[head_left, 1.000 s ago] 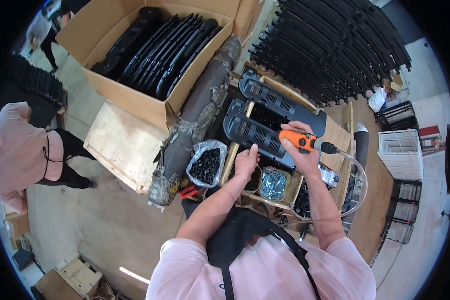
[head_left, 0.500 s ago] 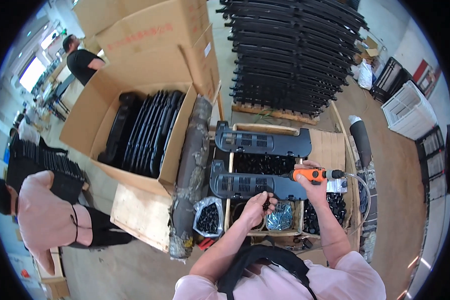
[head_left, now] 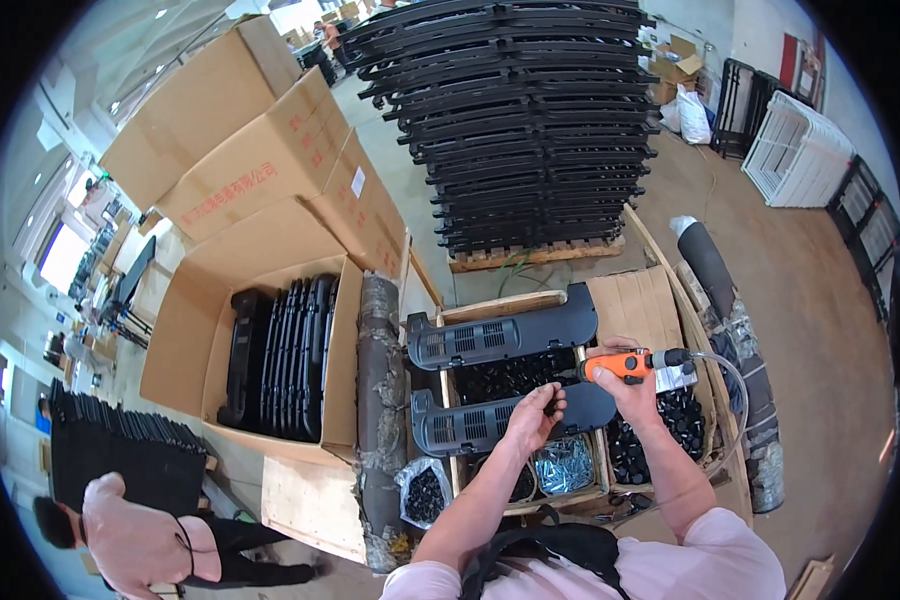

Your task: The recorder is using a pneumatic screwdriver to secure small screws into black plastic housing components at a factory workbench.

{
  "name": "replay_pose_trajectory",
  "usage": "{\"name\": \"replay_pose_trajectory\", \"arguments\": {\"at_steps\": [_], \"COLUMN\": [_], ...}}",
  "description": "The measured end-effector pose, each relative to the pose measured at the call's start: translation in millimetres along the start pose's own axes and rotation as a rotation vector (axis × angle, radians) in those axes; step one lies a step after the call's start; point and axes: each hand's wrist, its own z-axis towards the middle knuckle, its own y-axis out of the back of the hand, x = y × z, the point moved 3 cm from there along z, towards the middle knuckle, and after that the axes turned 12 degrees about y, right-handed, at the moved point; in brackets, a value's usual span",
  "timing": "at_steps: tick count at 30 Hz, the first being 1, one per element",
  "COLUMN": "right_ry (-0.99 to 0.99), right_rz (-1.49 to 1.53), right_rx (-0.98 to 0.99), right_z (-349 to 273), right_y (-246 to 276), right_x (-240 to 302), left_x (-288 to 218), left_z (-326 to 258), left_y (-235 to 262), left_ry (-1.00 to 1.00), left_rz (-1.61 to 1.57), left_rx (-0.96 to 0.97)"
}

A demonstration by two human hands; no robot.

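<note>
My right hand (head_left: 627,392) grips an orange air screwdriver (head_left: 619,367), its tip pointing left; a clear hose runs off its back end. Curled fingers of my left hand (head_left: 536,416) hold small black parts (head_left: 558,404), mostly hidden, over the near black plastic panel (head_left: 482,425). That long panel has slotted vents and lies across a wooden bin frame. A matching far panel (head_left: 545,328) lies behind it. Between the two shows a bin of small black parts (head_left: 510,378). Below my left hand is a tray of silvery screws (head_left: 567,464).
To the left stands an open carton (head_left: 200,345) of upright black panels, beside a wrapped roll (head_left: 380,370). A bag of black pieces (head_left: 424,494) is near it. Black frames (head_left: 530,130) are stacked on a pallet ahead. At lower left another person (head_left: 145,540) bends over.
The view has shifted, so the stack and cartons sit differently. My left hand has moved up and over the near panel, closer to the screwdriver tip. The right hand still grips the screwdriver.
</note>
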Motion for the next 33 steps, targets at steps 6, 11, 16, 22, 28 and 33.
{"name": "replay_pose_trajectory", "arguments": {"at_steps": [6, 11, 16, 22, 28, 33], "right_ry": [-0.026, -0.016, -0.036, -0.039, -0.058, -0.048], "right_rz": [0.035, 0.017, 0.003, -0.017, -0.053, -0.068], "right_rx": [-0.019, -0.021, -0.048, -0.066, -0.02, -0.019], "right_z": [4.4, 4.7, 5.1, 6.9, 8.6, 6.2], "right_y": [4.5, 5.1, 13.6, 10.9, 9.0, 3.3], "right_x": [-11.6, -14.9, -16.5, -21.8, -17.3, -24.6], "left_x": [0.7, -1.4, -3.6, -7.3, -11.8, -4.5], "left_z": [23.6, 31.5, 23.6, 24.4, 36.7, 39.8], "left_y": [-1.1, -8.2, -14.7, -11.4, -12.9, -12.4], "left_ry": [0.057, -0.027, -0.032, -0.033, 0.044, 0.044], "left_rz": [-0.107, -0.124, 0.078, 0.091, -0.192, -0.338], "left_rx": [-0.086, -0.067, -0.04, -0.072, -0.023, 0.026]}}
